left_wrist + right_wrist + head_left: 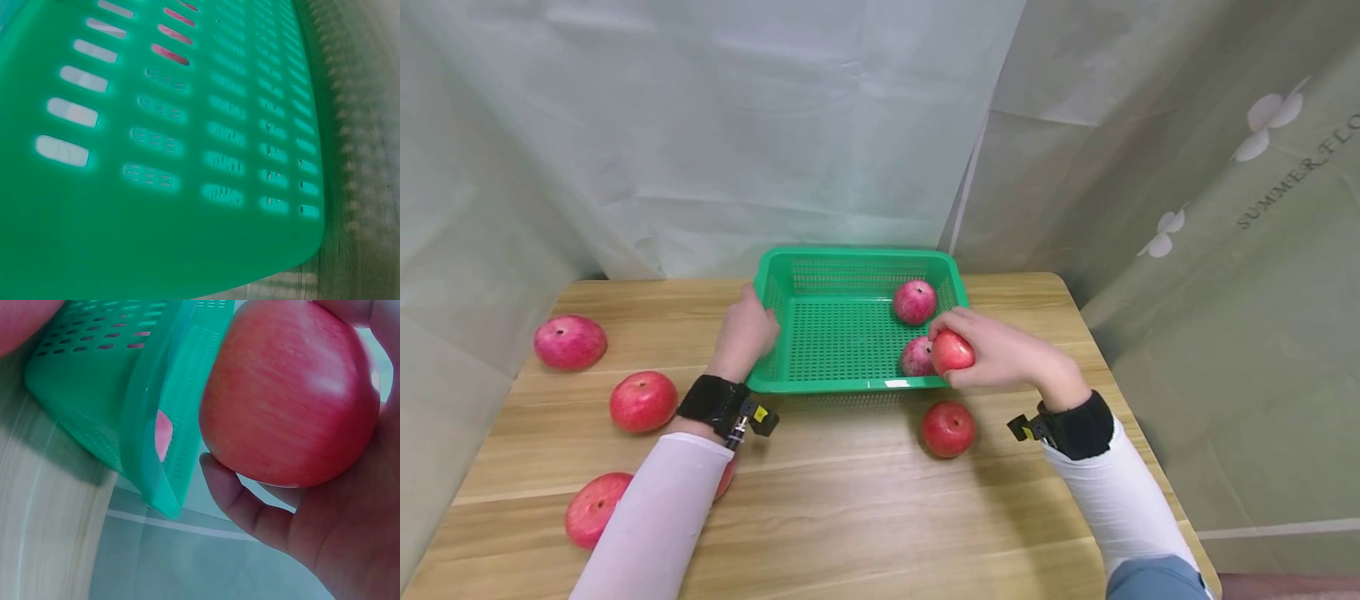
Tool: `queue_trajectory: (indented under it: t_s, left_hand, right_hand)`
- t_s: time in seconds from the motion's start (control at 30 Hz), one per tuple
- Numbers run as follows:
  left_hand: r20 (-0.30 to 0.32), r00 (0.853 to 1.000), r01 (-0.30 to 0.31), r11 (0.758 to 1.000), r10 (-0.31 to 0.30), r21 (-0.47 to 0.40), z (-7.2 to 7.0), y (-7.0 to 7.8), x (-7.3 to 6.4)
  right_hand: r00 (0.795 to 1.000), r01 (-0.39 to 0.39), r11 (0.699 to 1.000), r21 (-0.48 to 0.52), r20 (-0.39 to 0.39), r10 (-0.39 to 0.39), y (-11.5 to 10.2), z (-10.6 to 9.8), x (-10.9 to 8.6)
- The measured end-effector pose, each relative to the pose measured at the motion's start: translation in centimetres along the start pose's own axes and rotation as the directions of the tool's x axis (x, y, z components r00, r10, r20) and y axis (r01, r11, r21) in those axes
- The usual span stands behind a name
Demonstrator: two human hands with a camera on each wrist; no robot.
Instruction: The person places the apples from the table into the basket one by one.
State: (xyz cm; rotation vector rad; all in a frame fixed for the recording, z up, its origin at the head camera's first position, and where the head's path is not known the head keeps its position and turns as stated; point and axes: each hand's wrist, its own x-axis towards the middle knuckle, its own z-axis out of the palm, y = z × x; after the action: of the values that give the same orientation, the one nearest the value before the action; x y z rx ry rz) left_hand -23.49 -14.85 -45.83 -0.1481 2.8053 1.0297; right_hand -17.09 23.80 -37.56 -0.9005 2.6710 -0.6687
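Observation:
A green plastic basket (820, 386) stands on the wooden table, with two red apples inside along its right side: one apple (914, 302) at the back, another apple (916, 357) nearer the front. My right hand (1000, 350) grips a red apple (287, 394) over the basket's front right corner, thumb and fingers round it. At the left end, my left hand (747, 333) holds the basket's rim, its fingers curled over the edge. The left wrist view shows only the basket's slotted wall (187, 187); the hand is out of that picture.
In front of the basket lies an apple (948, 429). To the left are more apples, one at the back (570, 342), one in the middle (643, 401), one nearer (595, 508). Another is mostly hidden under the left forearm. Pale curtains (775, 125) hang behind the table.

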Motion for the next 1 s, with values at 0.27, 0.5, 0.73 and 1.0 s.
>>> queue_trajectory:
  t_s: [0.27, 0.5, 0.73, 1.0]
  left_hand:
    - [-0.001, 1.000, -0.009, 1.000, 0.009, -0.015, -0.2, 0.0, -0.1]
    - [-0.008, 1.000, -0.018, 1.000, 0.019, 0.012, -0.1, -0.1, 0.0]
    - [-0.017, 0.999, -0.030, 0.999, 0.030, 0.018, -0.1, -0.1, -0.1]
    - [-0.021, 0.999, -0.030, 0.999, 0.031, 0.018, 0.0, -0.1, -0.1]
  right_hand:
    - [1.000, -0.002, 1.000, -0.010, -0.013, 0.002, 0.5, -0.1, 1.8]
    - [0.999, -0.039, 0.999, -0.021, -0.009, 0.039, 1.0, -0.2, 3.4]
    - [0.998, -0.064, 0.998, -0.020, 0.001, 0.064, 1.2, -0.1, 4.9]
    - [0.997, -0.074, 0.996, -0.039, 0.000, 0.075, 1.2, 0.3, 6.0]
